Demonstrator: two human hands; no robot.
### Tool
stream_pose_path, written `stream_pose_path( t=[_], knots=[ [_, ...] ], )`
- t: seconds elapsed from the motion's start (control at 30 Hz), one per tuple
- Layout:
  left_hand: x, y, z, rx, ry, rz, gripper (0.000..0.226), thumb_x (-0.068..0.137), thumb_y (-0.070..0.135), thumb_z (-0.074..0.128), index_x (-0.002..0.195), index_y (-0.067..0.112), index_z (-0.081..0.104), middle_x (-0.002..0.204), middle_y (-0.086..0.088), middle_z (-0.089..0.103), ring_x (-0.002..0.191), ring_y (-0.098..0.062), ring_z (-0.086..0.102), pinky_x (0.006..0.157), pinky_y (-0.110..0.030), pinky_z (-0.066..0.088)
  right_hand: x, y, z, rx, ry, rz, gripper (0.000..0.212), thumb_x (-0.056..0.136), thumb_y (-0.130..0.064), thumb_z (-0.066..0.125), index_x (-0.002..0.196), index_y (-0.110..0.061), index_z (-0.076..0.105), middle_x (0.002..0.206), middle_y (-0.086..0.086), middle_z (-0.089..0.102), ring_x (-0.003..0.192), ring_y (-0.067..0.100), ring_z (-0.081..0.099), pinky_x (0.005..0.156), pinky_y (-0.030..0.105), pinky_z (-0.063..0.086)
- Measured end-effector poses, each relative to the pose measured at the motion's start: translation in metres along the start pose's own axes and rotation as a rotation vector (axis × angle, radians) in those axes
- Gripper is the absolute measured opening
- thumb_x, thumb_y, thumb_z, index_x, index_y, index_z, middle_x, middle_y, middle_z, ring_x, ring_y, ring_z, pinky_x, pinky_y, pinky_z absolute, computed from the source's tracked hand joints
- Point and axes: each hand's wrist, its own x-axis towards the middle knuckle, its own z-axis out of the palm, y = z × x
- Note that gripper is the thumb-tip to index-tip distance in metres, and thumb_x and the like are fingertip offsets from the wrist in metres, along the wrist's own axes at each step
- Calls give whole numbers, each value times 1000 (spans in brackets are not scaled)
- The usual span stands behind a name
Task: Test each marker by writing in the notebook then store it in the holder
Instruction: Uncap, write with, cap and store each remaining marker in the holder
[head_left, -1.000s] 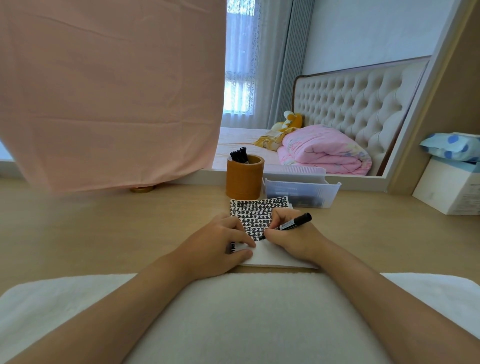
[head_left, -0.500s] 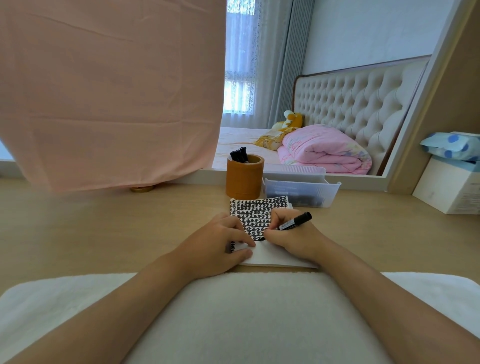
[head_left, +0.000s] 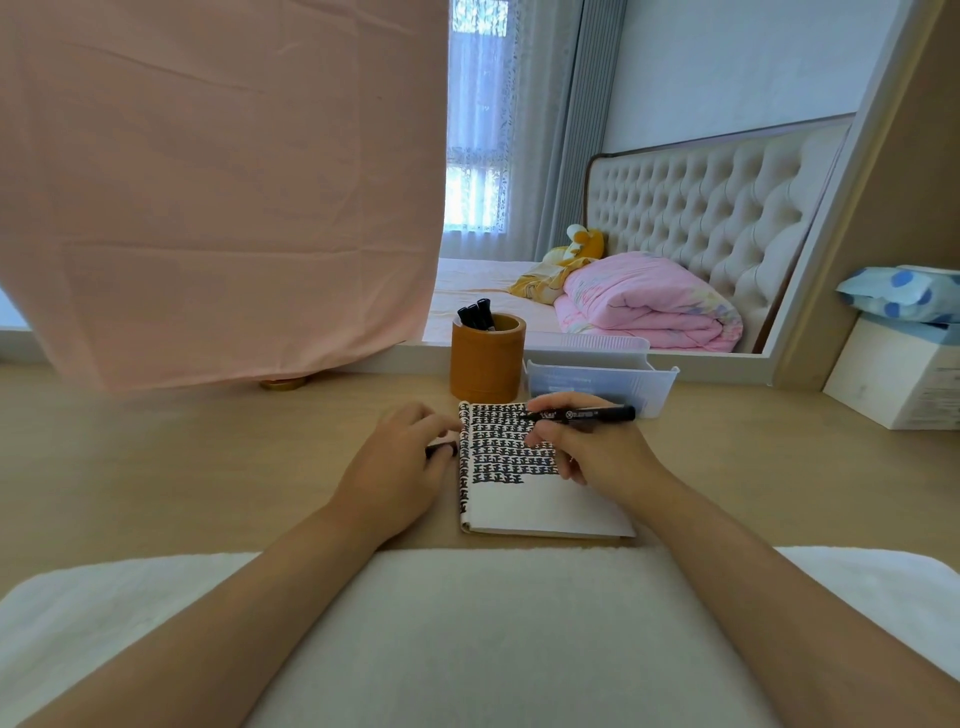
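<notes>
A small notebook (head_left: 540, 506) lies open on the desk, its upper page filled with rows of black marks. My right hand (head_left: 597, 454) hovers over its top right corner and pinches a black marker (head_left: 584, 414), held level with the tip pointing left, off the page. Just left of the notebook, my left hand (head_left: 397, 467) curls its fingers round a small black cap (head_left: 441, 449). Behind the notebook stands an orange-brown cylindrical holder (head_left: 485, 366) with three black markers (head_left: 475, 314) sticking out of it.
A clear plastic bin (head_left: 597, 382) sits right of the holder. A white box (head_left: 898, 382) with a blue-dotted pack on top stands at the far right. A pink cloth (head_left: 208, 182) hangs over the back left. A white towel (head_left: 493, 623) covers the desk's near edge under my forearms.
My left hand slid off the notebook to its left side. My right hand lifted the marker's tip from the page and turned the marker level, further back.
</notes>
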Motion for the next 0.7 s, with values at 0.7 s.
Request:
stream_pose_path(
  t=[0.7],
  knots=[
    [-1, 10, -7, -189, -32, -101, 19, 88, 23, 69, 100, 36, 61, 91, 19, 64, 82, 0, 57, 68, -7, 38, 5, 6, 3, -433, -21, -54, 28, 88, -15, 72, 99, -37, 58, 100, -14, 64, 87, 9, 60, 78, 29, 56]
  ],
)
